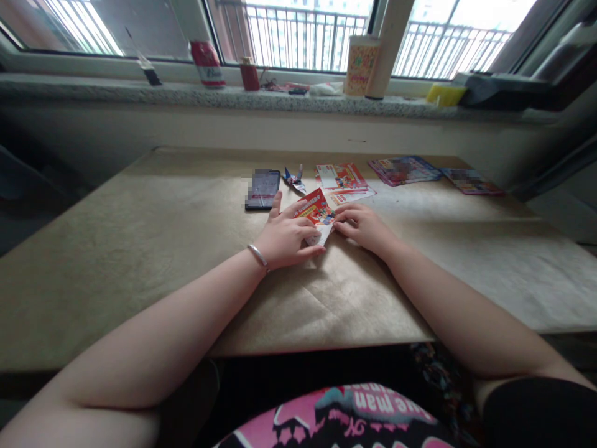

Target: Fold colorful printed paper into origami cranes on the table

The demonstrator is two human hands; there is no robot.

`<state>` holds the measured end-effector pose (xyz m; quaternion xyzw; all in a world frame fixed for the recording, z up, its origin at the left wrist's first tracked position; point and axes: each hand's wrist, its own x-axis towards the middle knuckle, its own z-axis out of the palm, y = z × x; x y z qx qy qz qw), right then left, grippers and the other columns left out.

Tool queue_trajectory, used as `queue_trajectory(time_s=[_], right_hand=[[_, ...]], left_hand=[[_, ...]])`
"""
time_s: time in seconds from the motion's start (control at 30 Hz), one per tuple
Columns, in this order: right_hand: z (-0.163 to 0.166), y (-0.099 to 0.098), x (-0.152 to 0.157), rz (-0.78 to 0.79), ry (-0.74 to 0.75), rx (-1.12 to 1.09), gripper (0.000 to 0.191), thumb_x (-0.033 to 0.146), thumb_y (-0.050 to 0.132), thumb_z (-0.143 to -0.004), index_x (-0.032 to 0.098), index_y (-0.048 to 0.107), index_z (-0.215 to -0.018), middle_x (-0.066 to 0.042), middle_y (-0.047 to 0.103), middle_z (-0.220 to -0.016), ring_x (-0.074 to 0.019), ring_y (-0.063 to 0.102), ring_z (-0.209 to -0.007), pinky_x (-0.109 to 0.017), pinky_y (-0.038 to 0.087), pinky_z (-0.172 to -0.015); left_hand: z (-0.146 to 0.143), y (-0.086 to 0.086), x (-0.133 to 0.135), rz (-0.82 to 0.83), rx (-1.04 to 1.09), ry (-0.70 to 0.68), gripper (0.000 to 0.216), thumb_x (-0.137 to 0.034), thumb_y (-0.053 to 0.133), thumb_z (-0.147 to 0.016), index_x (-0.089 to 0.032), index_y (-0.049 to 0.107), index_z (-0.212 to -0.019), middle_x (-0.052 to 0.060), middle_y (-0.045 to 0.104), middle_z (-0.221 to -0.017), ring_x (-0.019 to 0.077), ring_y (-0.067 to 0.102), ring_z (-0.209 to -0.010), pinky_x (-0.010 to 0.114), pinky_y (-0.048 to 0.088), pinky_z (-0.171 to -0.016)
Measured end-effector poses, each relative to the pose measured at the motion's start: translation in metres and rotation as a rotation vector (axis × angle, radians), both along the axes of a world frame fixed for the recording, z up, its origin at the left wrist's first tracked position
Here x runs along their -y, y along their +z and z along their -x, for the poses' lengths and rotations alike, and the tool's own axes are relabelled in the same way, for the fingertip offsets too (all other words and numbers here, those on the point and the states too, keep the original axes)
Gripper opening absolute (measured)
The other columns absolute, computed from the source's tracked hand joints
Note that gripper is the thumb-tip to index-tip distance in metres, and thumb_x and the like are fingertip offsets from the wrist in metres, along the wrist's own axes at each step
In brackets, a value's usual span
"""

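Observation:
A folded red printed paper lies on the brown paper-covered table, pinched from both sides. My left hand, with a silver bracelet on the wrist, presses its fingers on the paper's left and lower edge. My right hand grips the paper's right edge with curled fingers. A small folded paper crane stands just beyond, beside a dark phone lying flat.
More red leaflets lie behind the hands, and colourful leaflets at the far right. The window sill holds a red packet, a red cup, a patterned cup and a yellow sponge.

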<state>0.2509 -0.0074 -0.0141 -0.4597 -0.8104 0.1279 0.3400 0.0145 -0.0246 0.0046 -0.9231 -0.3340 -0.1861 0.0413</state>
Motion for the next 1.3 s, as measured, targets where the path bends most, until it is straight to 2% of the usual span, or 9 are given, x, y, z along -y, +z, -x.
queue_trajectory(time_s=[0.23,0.37,0.53,0.73,0.87,1.07,1.3], right_hand=[[0.0015,-0.0034,-0.0027,0.006,-0.145,0.002,0.017,0.035,0.065,-0.082,0.021,0.074,-0.086,-0.009,0.066,-0.108,-0.0218,0.061,-0.105,-0.038,0.045,-0.099],[0.0006,-0.0025,-0.0043,0.031,-0.253,0.030,0.022,0.039,0.063,-0.083,0.021,0.074,-0.090,-0.009,0.066,-0.100,-0.0212,0.061,-0.093,-0.036,0.047,-0.089],[0.0001,-0.0018,-0.0064,0.063,-0.237,0.126,0.024,0.040,0.058,-0.086,0.021,0.072,-0.084,-0.005,0.070,-0.081,-0.0196,0.060,-0.079,-0.033,0.045,-0.077],[0.0001,-0.0017,-0.0063,0.103,-0.262,0.006,0.021,0.038,0.061,-0.082,0.020,0.068,-0.077,-0.003,0.070,-0.074,-0.0165,0.059,-0.067,-0.029,0.043,-0.064],[-0.0004,-0.0013,-0.0062,0.122,-0.276,-0.087,0.017,0.037,0.065,-0.078,0.020,0.067,-0.077,-0.002,0.070,-0.075,-0.0157,0.059,-0.065,-0.029,0.044,-0.065],[-0.0033,-0.0019,-0.0063,0.090,-0.283,-0.137,0.018,0.038,0.064,-0.078,0.022,0.070,-0.079,-0.002,0.072,-0.080,-0.0170,0.062,-0.073,-0.032,0.047,-0.074],[-0.0061,-0.0030,-0.0055,0.114,-0.293,-0.209,0.021,0.037,0.062,-0.081,0.021,0.071,-0.092,-0.003,0.072,-0.082,-0.0167,0.062,-0.069,-0.033,0.050,-0.069]], left_hand=[[-0.0006,0.0009,0.0003,0.008,0.002,0.006,0.037,-0.058,0.052,-0.088,-0.030,0.074,-0.099,0.002,0.073,-0.103,0.0312,0.037,-0.137,0.060,-0.008,-0.116],[-0.0005,0.0008,0.0002,0.035,0.012,0.003,0.034,-0.055,0.050,-0.090,-0.031,0.074,-0.100,0.001,0.073,-0.105,0.0295,0.037,-0.138,0.058,-0.007,-0.117],[-0.0005,0.0010,-0.0002,0.057,0.009,0.031,0.034,-0.048,0.044,-0.094,-0.032,0.074,-0.100,-0.001,0.072,-0.108,0.0285,0.038,-0.137,0.057,-0.004,-0.118],[-0.0007,-0.0017,-0.0028,0.058,0.014,0.020,0.034,-0.038,0.040,-0.095,-0.031,0.073,-0.104,0.001,0.070,-0.114,0.0297,0.043,-0.134,0.062,-0.007,-0.116],[-0.0014,-0.0027,-0.0034,0.060,0.021,-0.015,0.032,-0.033,0.043,-0.093,-0.029,0.071,-0.108,0.002,0.070,-0.115,0.0290,0.045,-0.132,0.063,-0.008,-0.116],[-0.0032,-0.0025,-0.0017,0.022,0.023,-0.041,0.029,-0.029,0.046,-0.091,-0.027,0.069,-0.109,0.003,0.071,-0.113,0.0270,0.046,-0.131,0.062,-0.009,-0.117],[-0.0026,-0.0051,-0.0037,0.015,0.024,-0.081,0.028,-0.023,0.045,-0.091,-0.026,0.068,-0.106,0.004,0.071,-0.110,0.0254,0.048,-0.129,0.062,-0.003,-0.118]])
